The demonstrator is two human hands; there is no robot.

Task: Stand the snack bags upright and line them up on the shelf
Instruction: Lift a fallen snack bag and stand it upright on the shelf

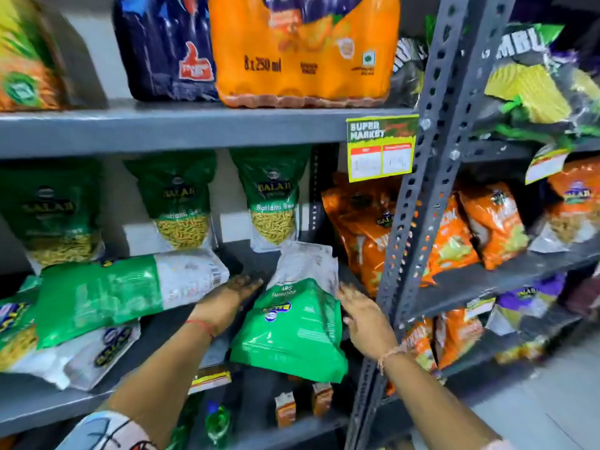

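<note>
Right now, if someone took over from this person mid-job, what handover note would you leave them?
Left hand: open, reaching between two fallen bags, gripping nothing.
Right hand: open, beside the flat green bag, apparently not yet holding it.
Done: three green bags stand upright along the back of the middle shelf.
Left: the flat green bag hangs over the shelf's front edge; the sideways bag lies across others at the left. Stand these up and line them with the back row.
</note>
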